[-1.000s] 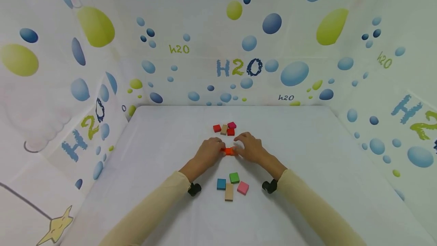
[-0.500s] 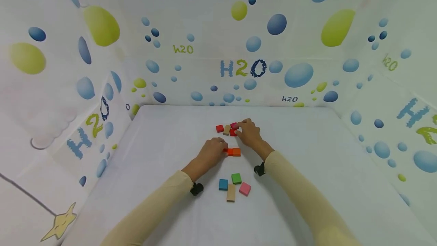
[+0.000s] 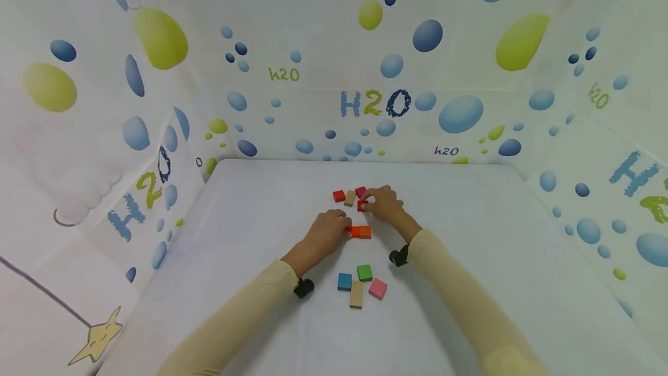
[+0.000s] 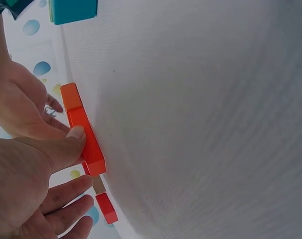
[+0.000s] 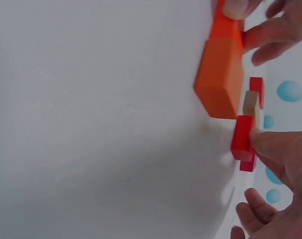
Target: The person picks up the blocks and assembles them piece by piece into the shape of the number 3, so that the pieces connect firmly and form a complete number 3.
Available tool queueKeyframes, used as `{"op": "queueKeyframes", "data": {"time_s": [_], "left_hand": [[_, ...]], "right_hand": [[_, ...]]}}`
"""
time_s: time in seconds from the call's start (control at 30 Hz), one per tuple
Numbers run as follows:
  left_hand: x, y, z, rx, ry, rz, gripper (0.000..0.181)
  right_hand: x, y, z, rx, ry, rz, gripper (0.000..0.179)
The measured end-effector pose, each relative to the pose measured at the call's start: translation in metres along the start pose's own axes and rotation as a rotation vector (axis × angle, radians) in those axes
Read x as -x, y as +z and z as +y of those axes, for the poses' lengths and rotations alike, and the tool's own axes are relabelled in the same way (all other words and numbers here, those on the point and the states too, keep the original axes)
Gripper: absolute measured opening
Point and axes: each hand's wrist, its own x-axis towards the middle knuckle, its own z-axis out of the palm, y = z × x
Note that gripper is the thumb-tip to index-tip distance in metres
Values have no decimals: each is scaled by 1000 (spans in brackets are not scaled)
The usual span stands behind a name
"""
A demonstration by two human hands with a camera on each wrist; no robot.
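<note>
My left hand (image 3: 323,234) pinches a long red-orange block (image 4: 91,149), its thumb on the near face. Against the right end of that block stands an orange block (image 3: 365,232). Farther back, my right hand (image 3: 385,205) holds a small red block (image 5: 242,134) between thumb and finger, the other fingers spread apart from it. Just behind that block is a crimson block (image 3: 360,192), partly covered by the right fingers in the head view. A tan block (image 3: 349,198) and another red block (image 3: 338,195) lie to its left.
Nearer the body lie a blue block (image 3: 344,281), a green block (image 3: 365,273), a tan block (image 3: 356,295) and a pink block (image 3: 378,288). All rest on a white-covered table (image 3: 261,202). A patterned curtain (image 3: 313,103) surrounds the back and sides.
My right hand has left the orange block, reached back to the far group and drawn the red block slightly nearer. My left hand stays at the red-orange block. The head view has shifted a little.
</note>
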Motion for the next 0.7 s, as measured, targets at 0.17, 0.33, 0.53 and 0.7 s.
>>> {"op": "queueKeyframes", "data": {"time_s": [0.17, 0.33, 0.53, 0.7], "left_hand": [[0, -1, 0, 11, -1, -9, 26], [-1, 1, -2, 9, 5, -8, 26], [-2, 5, -3, 5, 5, 7, 27], [-2, 6, -2, 14, -5, 5, 27]], "right_hand": [[3, -4, 11, -22, 36, -61, 26], [12, -9, 18, -88, 41, -112, 25], [22, -11, 24, -151, 33, -153, 27], [27, -11, 27, -159, 16, -148, 27]]}}
